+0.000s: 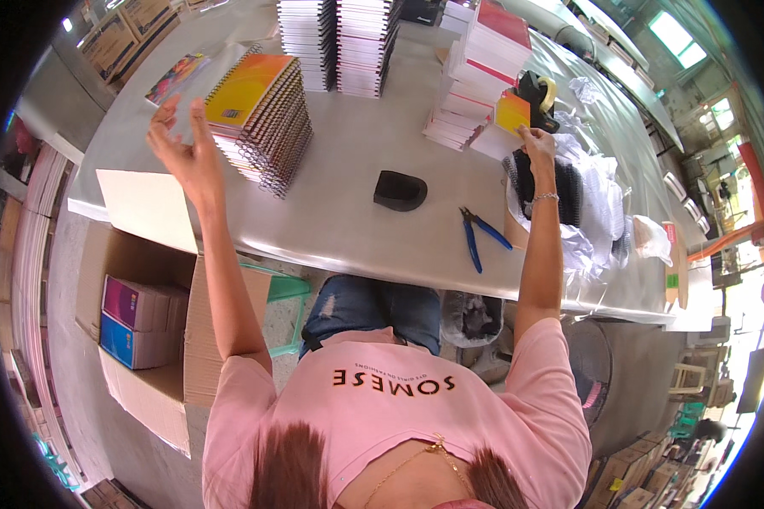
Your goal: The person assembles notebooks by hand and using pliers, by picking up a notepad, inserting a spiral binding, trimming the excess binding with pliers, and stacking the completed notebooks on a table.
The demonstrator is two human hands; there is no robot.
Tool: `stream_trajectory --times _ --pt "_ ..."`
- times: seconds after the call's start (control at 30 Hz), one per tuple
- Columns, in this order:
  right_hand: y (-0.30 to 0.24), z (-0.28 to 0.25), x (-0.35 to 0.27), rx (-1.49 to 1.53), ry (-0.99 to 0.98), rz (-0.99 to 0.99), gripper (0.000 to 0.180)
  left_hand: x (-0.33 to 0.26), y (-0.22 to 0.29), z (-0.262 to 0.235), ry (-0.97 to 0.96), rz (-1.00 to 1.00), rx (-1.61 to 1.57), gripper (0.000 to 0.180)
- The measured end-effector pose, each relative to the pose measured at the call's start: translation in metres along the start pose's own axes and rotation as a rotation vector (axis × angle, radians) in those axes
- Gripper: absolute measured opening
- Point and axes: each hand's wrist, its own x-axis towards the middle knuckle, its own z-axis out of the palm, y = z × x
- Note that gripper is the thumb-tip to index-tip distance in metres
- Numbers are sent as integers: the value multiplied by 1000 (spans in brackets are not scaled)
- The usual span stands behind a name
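My left hand (184, 153) is raised with its fingers spread, holding nothing, beside a stack of spiral-bound notebooks (255, 97) with a yellow and orange cover on top. My right hand (538, 146) pinches the edge of a yellow-orange covered notebook (511, 112) at the right, next to a pile of unbound-looking books with red covers (484, 72). Whether this notebook has a coil is hidden. Between my arms lie a small black rounded pad-like piece (400, 191) and blue-handled cutting pliers (482, 236), their jaws pointing away from me.
Tall stacks of black-coiled notebooks (367, 51) stand at the far middle. A colourful sheet (176, 78) lies far left. Beside my right forearm are crumpled clear plastic (598, 191) and a black tape dispenser (542, 92). An open cardboard box (205, 339) with packed books stands below left.
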Motion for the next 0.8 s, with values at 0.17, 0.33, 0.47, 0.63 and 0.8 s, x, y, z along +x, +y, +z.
stream_trajectory --times 0.17,0.33,0.47,0.63,0.8 --pt "0 11 -15 63 306 -210 32 -32 52 7 27 175 -220 20" --pt "-6 0 -19 76 167 -99 30 -79 91 38 -402 192 -405 13" --pt "-19 3 -22 132 58 -65 36 -107 113 45 -561 121 -459 12" --pt "-20 1 -21 304 27 -35 33 -128 120 47 -694 18 -531 11" --pt "-12 1 -24 113 209 -180 27 -150 123 61 -826 -63 -633 8"
